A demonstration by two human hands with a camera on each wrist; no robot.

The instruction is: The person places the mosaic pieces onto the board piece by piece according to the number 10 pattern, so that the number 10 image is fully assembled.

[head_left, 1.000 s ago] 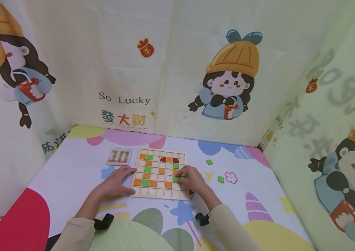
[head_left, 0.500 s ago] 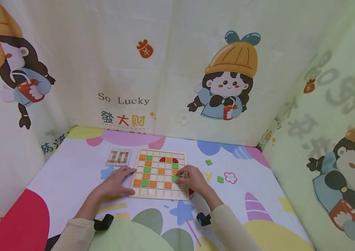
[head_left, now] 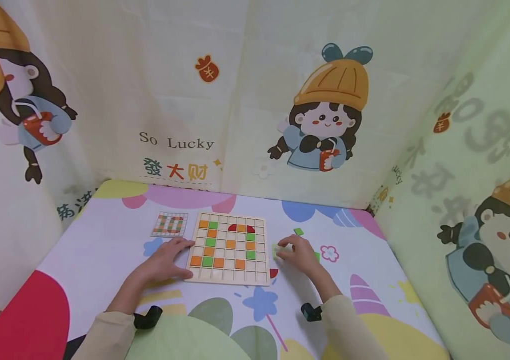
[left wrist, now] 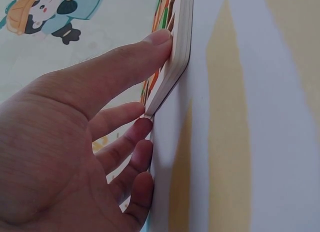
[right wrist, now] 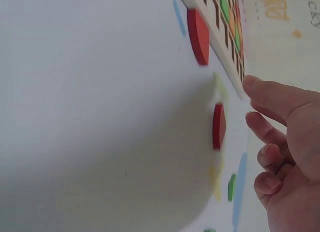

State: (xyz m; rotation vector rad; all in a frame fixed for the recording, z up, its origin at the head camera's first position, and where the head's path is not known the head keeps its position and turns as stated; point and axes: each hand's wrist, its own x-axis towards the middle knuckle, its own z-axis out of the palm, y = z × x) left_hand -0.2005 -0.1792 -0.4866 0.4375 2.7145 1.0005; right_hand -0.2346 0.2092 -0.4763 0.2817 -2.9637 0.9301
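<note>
A wooden grid board (head_left: 229, 267) lies on the mat, holding orange and green square tiles and two red curved pieces. My left hand (head_left: 186, 259) rests at its left front corner. In the left wrist view the thumb (left wrist: 159, 41) presses the board's edge (left wrist: 181, 47) and the other fingers lie flat on the mat. My right hand (head_left: 283, 249) hovers over the mat just right of the board, its fingers (right wrist: 272, 95) loosely spread and holding nothing. A red piece (right wrist: 218, 126) lies just off the fingertips, and another red piece (right wrist: 198, 36) sits by the board.
A small pattern card (head_left: 170, 224) showing "10" lies left of the board. Loose green tiles (head_left: 299, 231) lie to the right, one (head_left: 317, 256) partly behind my right hand. Printed curtain walls close in the mat on three sides.
My right hand has left the board's right side and moved right onto the mat. The green tile it touched stays in the grid. The left hand has not moved.
</note>
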